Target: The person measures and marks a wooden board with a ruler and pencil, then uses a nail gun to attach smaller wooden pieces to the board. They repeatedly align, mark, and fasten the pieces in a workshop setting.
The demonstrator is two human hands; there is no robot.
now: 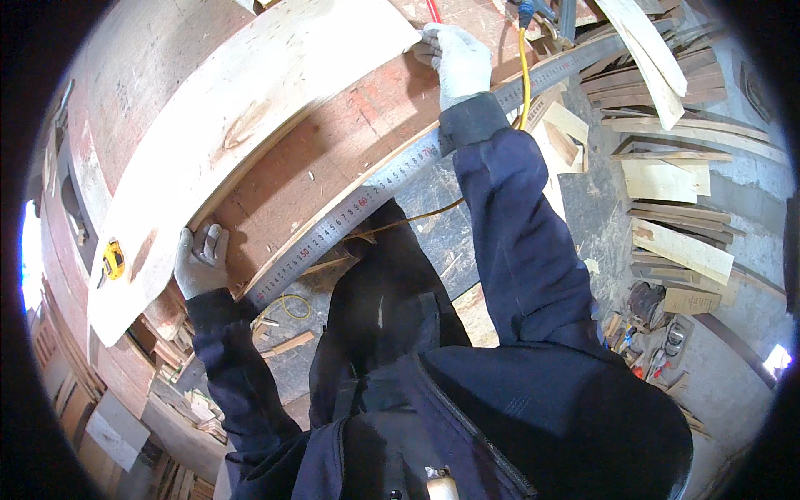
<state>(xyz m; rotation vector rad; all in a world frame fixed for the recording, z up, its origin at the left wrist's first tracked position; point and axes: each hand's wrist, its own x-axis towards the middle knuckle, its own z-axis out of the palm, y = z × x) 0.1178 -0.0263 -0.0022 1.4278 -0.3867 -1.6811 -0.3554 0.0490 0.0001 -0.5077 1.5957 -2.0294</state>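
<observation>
A long pale wooden board (275,92) lies over the reddish-brown workbench (325,150), bent into a curve by the lens. Its near long edge is held at two places. My left hand (202,260), in a whitish work glove, has its fingers curled at that edge toward the board's left end. At the board's right end, my gloved right hand (456,58) pinches the corner, fingers closed. A yellow-and-black tape measure (113,259) rests on the board's left part.
A metal ruler strip (362,204) runs along the bench's front edge. Over its right part hangs a yellow cord (525,79). A red stick-like thing (433,10) lies beyond my right hand. Stacked wood offcuts (675,179) line the floor at right; scraps (287,343) lie below the bench.
</observation>
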